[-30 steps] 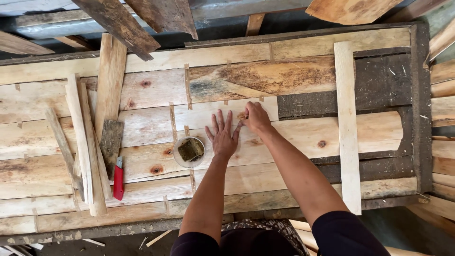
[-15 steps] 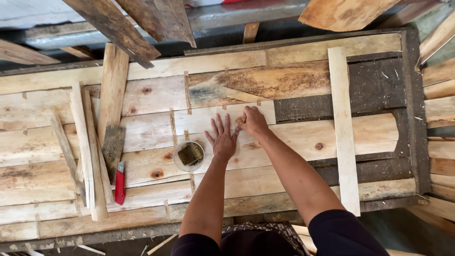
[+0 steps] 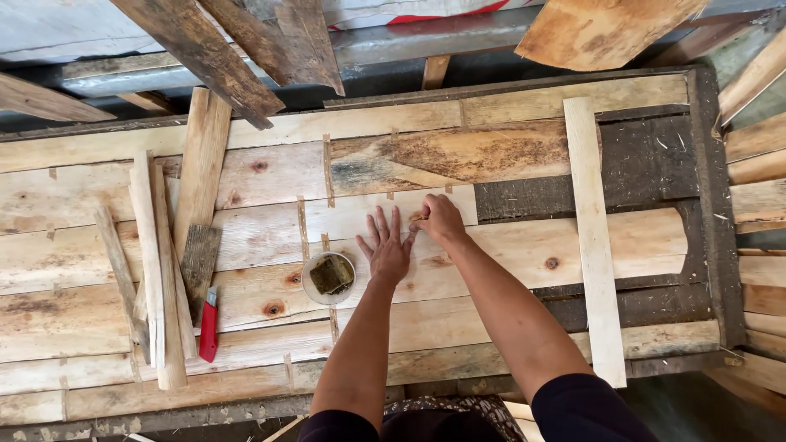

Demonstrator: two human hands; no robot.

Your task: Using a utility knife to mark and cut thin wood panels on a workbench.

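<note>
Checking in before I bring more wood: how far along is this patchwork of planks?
Done: pale planks cover most of the frame. In hand: the left hand lies flat on a pale board; the right hand works at its seam. Left: dark gaps show at the right, and loose strips lie unplaced.
</note>
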